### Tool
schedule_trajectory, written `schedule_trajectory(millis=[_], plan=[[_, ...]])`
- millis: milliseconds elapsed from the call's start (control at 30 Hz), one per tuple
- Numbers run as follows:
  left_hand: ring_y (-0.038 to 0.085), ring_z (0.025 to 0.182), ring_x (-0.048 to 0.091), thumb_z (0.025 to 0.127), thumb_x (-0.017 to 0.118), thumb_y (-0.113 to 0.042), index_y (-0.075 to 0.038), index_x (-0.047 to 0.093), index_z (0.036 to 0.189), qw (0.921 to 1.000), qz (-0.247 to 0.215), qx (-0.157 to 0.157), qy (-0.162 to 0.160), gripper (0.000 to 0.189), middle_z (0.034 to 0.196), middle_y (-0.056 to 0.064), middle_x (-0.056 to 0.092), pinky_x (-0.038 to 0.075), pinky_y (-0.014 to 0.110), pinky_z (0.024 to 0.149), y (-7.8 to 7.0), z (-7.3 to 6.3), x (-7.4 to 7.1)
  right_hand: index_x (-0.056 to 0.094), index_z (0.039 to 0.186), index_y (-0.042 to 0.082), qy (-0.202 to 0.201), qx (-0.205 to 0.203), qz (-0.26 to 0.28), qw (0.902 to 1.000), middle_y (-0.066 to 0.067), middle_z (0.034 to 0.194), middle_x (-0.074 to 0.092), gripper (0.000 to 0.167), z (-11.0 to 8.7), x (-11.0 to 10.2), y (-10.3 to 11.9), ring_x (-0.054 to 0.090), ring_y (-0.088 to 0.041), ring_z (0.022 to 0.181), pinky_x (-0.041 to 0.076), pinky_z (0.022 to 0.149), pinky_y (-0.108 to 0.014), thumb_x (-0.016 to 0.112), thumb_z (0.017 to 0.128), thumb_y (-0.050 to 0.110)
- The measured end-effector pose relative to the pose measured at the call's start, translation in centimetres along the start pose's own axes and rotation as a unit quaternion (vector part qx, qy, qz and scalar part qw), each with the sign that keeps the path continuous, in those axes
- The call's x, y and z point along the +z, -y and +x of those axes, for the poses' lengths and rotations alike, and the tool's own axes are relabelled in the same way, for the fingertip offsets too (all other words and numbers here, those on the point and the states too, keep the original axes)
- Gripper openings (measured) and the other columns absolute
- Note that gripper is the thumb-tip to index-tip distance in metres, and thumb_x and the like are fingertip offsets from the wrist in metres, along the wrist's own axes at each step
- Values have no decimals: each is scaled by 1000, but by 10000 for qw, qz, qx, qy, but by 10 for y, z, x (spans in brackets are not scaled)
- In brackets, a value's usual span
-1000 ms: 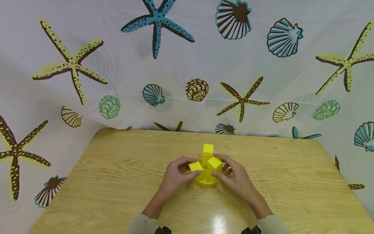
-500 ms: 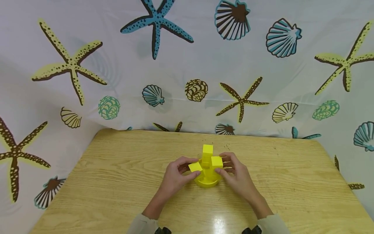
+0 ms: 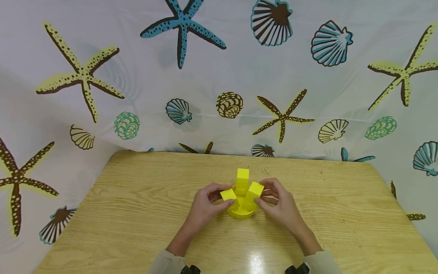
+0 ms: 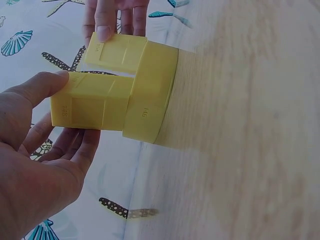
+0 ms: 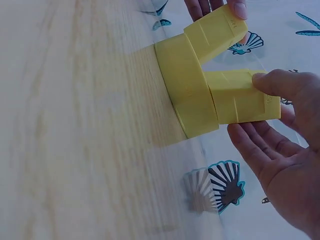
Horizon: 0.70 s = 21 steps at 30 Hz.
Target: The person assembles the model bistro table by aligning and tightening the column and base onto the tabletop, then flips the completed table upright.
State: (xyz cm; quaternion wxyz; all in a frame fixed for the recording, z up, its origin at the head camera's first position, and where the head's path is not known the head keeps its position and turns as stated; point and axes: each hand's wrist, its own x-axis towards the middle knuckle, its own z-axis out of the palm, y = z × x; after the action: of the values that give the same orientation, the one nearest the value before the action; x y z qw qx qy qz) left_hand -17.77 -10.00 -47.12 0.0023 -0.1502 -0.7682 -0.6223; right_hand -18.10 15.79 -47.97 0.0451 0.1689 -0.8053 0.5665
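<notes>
A yellow round base sits on the table, carrying three upright yellow blocks with square tops. Between its thumb and fingers, my left hand pinches the left block near its top. My right hand grips the right block the same way, thumb on the near side and fingers behind. The back block rises taller in the head view, untouched by either hand. Small raised marks show on the blocks and on the base's side in the left wrist view; they are too blurred to read.
The light wooden table spreads to both sides of the base. A white cloth printed with starfish and shells hangs along the back and sides.
The right block has turned: its top goes from angled, to nearly square-on, to angled again, with my right hand shifting slightly right. My left hand and its block stay nearly still.
</notes>
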Motion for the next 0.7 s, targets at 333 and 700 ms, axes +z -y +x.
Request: schedule_trajectory(millis=[333,700], plan=[[24,111,65,88,82,-6,-1,70,125,9999,-119,20,68,39,121,8,67,55,36,100,4,2,0,63,137,17,144,-158,-294,9993,-10,121,63,52,0,-6,-3,68,-24,97,61,83,-30,83,89,16],[27,114,65,88,81,-4,1,69,125,9999,-125,27,61,39,122,11,66,55,34,99,2,0,-1,61,130,4,334,-209,68,9992,-13,129,65,45,-1,-15,-2,65,-32,117,58,93,-34,81,89,7]])
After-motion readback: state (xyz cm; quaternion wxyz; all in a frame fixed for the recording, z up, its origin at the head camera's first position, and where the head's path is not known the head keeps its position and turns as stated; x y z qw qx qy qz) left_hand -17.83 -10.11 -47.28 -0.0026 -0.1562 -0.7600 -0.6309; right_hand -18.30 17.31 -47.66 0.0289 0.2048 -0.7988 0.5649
